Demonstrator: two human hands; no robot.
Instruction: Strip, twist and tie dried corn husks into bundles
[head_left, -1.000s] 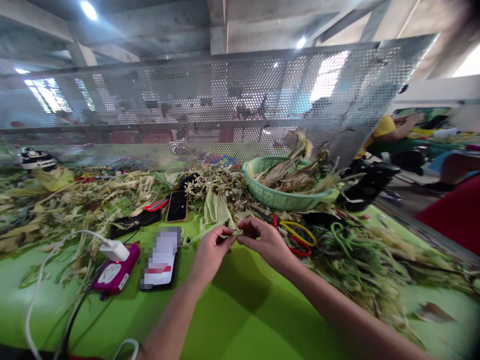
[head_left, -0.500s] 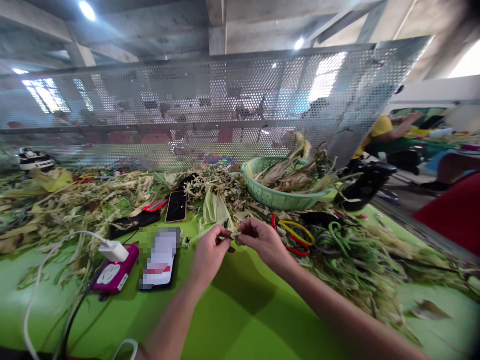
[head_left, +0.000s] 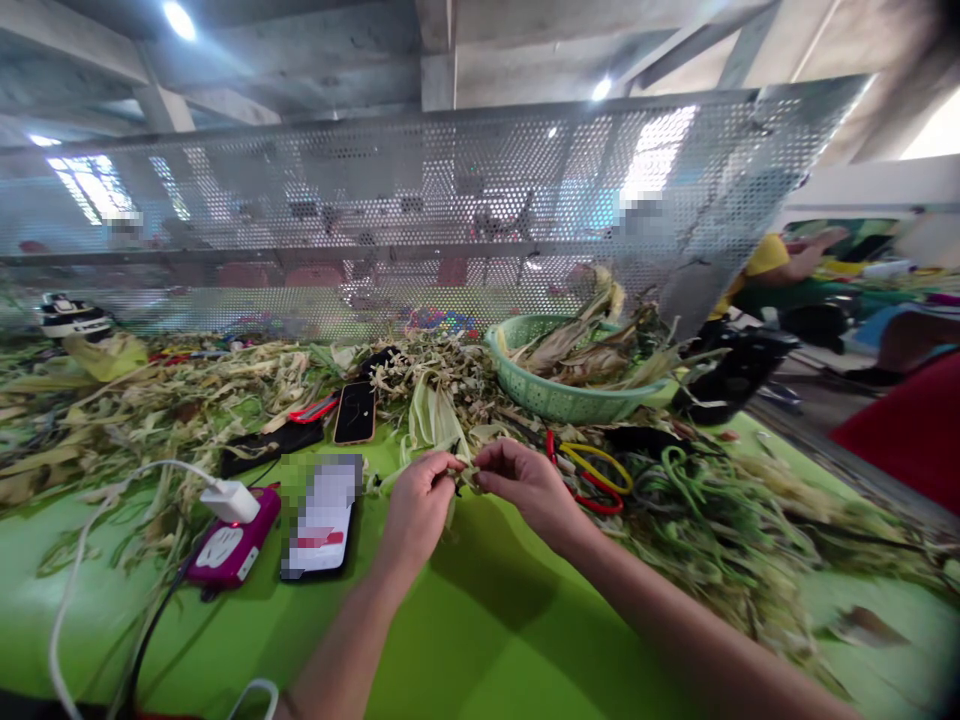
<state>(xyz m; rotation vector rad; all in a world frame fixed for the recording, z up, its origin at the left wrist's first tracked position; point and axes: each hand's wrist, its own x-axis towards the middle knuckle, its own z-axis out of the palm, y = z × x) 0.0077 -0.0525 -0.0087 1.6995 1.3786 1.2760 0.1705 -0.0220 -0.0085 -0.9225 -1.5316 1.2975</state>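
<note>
Left hand and right hand: thumb and fingers of each pinched nearly closed on a pale husk strip, located between them, above green table; phone left of hands, basket farther back

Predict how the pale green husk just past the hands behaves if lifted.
Probably floppy: the pale green husk looks thin and creased. Likely light, being sheet-like rather than solid. It may snag, since it lies against tangled dry scraps.
</note>
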